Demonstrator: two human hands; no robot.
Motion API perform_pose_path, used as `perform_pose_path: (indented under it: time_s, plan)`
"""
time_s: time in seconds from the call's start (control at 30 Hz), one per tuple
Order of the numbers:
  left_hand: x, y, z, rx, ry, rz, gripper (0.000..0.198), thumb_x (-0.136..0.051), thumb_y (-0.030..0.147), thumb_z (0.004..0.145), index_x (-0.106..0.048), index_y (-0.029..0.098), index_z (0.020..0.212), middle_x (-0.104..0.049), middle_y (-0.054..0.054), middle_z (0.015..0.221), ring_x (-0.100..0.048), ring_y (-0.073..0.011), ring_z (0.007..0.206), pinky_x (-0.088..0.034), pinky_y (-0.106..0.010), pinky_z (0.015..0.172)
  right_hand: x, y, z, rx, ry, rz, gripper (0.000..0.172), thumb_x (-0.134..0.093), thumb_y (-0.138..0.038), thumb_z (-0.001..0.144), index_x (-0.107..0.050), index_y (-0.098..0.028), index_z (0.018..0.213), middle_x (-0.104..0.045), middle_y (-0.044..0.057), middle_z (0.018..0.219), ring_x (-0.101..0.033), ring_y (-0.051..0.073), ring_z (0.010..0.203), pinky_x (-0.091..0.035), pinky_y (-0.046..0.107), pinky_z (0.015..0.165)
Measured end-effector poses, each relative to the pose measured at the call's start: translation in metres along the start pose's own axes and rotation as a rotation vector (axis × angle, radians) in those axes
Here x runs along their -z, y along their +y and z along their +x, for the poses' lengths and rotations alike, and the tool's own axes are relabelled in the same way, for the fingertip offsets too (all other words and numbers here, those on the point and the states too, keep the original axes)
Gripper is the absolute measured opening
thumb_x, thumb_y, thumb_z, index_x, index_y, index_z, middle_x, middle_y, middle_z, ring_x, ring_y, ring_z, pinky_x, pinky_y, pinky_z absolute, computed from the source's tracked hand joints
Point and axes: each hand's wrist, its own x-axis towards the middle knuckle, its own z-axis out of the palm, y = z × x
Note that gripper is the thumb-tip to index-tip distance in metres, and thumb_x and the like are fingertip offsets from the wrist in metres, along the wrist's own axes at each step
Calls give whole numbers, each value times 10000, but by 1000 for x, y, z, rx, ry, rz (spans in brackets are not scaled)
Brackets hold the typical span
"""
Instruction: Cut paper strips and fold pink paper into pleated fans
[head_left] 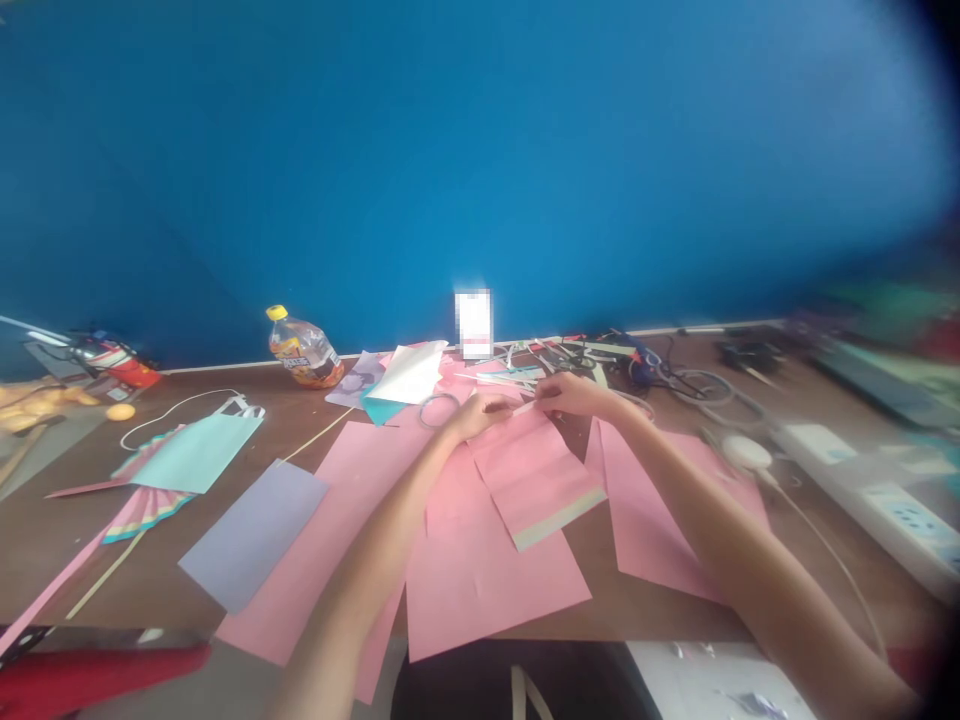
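Left hand: the left hand point(480, 412) is stretched out to the far middle of the table, fingers curled in, pinching the left end of a thin pale paper strip point(525, 407).
Right hand: the right hand point(571, 393) lies just right of the left one and slightly farther, fingertips drawn together on the strip's right end.
Strip: it spans the short gap between the 2 hands, just above the pink sheets; blur hides its finer shape.
Under the hands: a folded pink paper sheet with a pale lower edge point(536, 480) lies tilted, on top of several flat pink paper sheets point(487, 585) that fan out to the near edge of the brown wooden table point(45, 540).
Left of the arms: a pale lavender paper rectangle point(251, 530) lies near, and a light blue folded paper point(199, 450) lies farther left, over a pleated pink and teal paper fan point(146, 508).
Far left: a clear plastic bottle with a yellow cap point(304, 350) leans by the blue wall point(480, 150).
Far middle: a white sheet with a teal underside point(405, 375) lies just left of the hands.
Far right: a tangle of dark tools and cables point(637, 365) lies along the wall.
Right: a white power strip point(885, 500) lies at the table edge.
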Motion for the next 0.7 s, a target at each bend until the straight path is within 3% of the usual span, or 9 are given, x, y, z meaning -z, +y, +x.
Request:
perform_pose_path:
  time_s: [0.17, 0.23, 0.3, 0.37, 0.43, 0.5, 0.7]
  plan:
    - [5, 11, 3, -41, -34, 47, 380, -569, 418, 853, -682, 156, 1105, -690, -116, 1102, -632, -205, 1002, -472, -323, 891, -2, 3, 0, -3, -11, -12, 158, -564, -303, 749, -621, -193, 651, -640, -18, 569, -585, 122, 556, -409, 219, 567]
    - [18, 24, 0, -25, 32, 135, 368, -558, 394, 854, -655, 177, 1135, -681, -99, 1109, -627, -189, 986, -468, -301, 870, -5, 2, 1, -30, -22, 6, 155, -558, -299, 756, -616, -190, 662, -638, -13, 550, -569, 119, 513, -403, 215, 518]
    - [36, 37, -6, 81, 148, 303, 326, -558, 399, 841, -658, 194, 1073, -688, -79, 1042, -627, -185, 933, -463, -286, 821, -9, 1, 2, -69, -47, 46, 147, -556, -286, 760, -603, -184, 663, -637, -3, 535, -563, 119, 480, -406, 211, 479]
    - [54, 47, -15, 263, 193, 506, 258, -584, 431, 804, -669, 191, 846, -681, -62, 827, -624, -191, 783, -441, -274, 708, -12, 0, 4, -110, -56, 82, 140, -567, -267, 754, -590, -178, 648, -638, 8, 528, -572, 120, 472, -422, 206, 470]
    - [66, 52, -22, 512, 132, 676, 321, -639, 484, 735, -604, 192, 607, -574, -42, 583, -581, -196, 632, -389, -276, 611, -14, 1, 5, -146, -55, 108, 140, -587, -253, 743, -583, -173, 628, -643, 18, 530, -577, 120, 469, -435, 203, 465]
    - [71, 52, -26, 626, 33, 731, 384, -654, 505, 699, -533, 200, 501, -460, -16, 474, -510, -177, 531, -331, -280, 554, -14, 1, 6, -177, -38, 120, 142, -608, -245, 732, -585, -170, 613, -644, 23, 529, -574, 118, 461, -440, 201, 458]
    - [67, 44, -22, 608, -135, 718, 310, -609, 302, 685, -426, 195, 459, -388, 22, 446, -354, -119, 438, -224, -283, 506, -13, 1, 4, -196, 4, 98, 161, -592, -258, 745, -584, -173, 608, -649, 29, 539, -580, 124, 460, -445, 210, 474]
